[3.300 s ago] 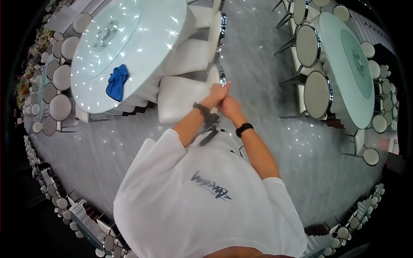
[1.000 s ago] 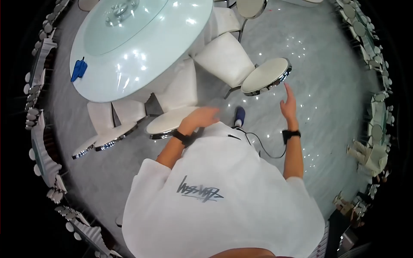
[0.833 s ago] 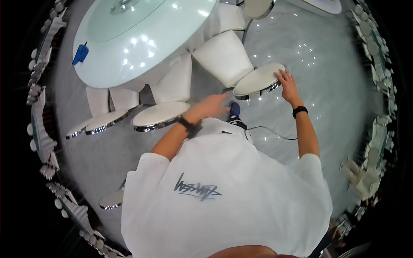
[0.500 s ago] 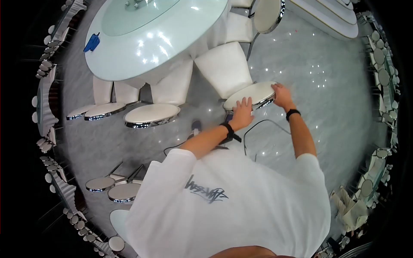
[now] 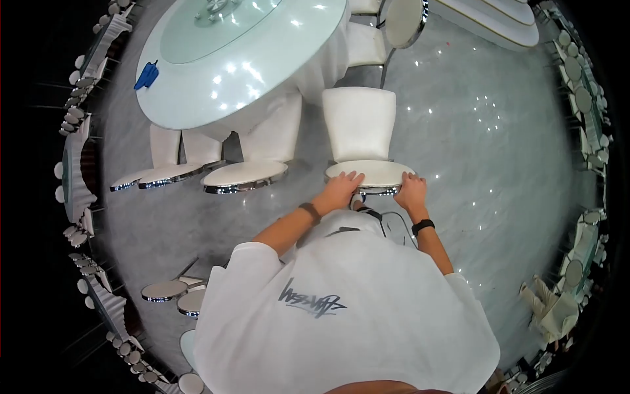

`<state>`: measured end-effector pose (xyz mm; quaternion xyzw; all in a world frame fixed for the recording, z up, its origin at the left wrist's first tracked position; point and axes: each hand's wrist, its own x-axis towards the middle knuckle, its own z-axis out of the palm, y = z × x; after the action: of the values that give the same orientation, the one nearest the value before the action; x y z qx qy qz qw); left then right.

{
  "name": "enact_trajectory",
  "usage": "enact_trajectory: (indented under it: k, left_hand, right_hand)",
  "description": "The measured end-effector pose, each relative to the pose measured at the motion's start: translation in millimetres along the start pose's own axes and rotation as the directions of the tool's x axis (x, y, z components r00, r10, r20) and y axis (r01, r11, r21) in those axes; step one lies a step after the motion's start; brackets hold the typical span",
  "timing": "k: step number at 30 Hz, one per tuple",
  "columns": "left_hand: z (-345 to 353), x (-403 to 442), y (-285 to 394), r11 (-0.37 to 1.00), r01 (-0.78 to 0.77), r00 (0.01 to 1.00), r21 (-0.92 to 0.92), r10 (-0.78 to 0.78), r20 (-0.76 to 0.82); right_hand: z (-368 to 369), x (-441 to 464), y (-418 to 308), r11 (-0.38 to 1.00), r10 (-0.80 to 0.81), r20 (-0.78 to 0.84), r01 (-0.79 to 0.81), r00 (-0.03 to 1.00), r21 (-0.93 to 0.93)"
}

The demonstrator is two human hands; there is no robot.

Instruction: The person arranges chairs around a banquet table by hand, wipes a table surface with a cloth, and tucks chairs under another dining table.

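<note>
A white chair with a round, silver-rimmed back (image 5: 371, 172) stands in front of my body, its seat (image 5: 359, 123) on the far side. My left hand (image 5: 340, 189) grips the left part of the back's rim, fingers over the top edge. At the right end of the same rim, my right hand (image 5: 411, 192) is closed around the edge. The undersides of both hands' grips are hidden. Up and to the left is a round table (image 5: 190, 105) with a glass turntable (image 5: 197, 39). A blue cloth (image 5: 146, 75) lies near the table's left edge.
Several white chairs (image 5: 244, 174) line the near side of the table. Another chair (image 5: 405, 23) is beyond, near a stepped white platform (image 5: 499, 26). More chairs (image 5: 164, 290) are at the lower left. Grey floor (image 5: 485, 164) extends on the right, with a beige draped shape (image 5: 554, 312) farther off.
My hands came apart and took hold of the chair back, first the right, then the left. The chair has turned from slanted to facing squarely away from me.
</note>
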<state>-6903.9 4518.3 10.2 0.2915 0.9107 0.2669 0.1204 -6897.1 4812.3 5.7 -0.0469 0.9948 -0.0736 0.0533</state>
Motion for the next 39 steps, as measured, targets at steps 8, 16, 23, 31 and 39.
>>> enact_trajectory:
  k: [8, 16, 23, 31, 39]
  left_hand:
    - [-2, -68, -1, 0.990, -0.106, 0.987, 0.094, 0.093, 0.131]
    - [10, -81, 7, 0.978, -0.124, 0.992, 0.170, 0.117, 0.051]
    - [7, -66, 10, 0.983, -0.089, 0.994, 0.163, 0.076, 0.085]
    - [4, -7, -5, 0.981, -0.001, 0.998, 0.194, 0.015, -0.069]
    - [-35, 7, -17, 0.988, 0.013, 0.995, 0.157, -0.028, 0.093]
  right_hand:
    - [15, -80, -48, 0.995, 0.063, -0.001, -0.063, 0.998, 0.075]
    - [26, -91, -45, 0.984, 0.059, -0.149, -0.033, 0.987, 0.176]
    - [27, -72, -34, 0.989, 0.026, -0.167, -0.001, 0.986, 0.147]
    - [11, 1, -10, 0.973, 0.055, -0.059, -0.041, 0.997, 0.228]
    - [15, 29, -21, 0.968, 0.042, -0.091, -0.018, 0.995, 0.252]
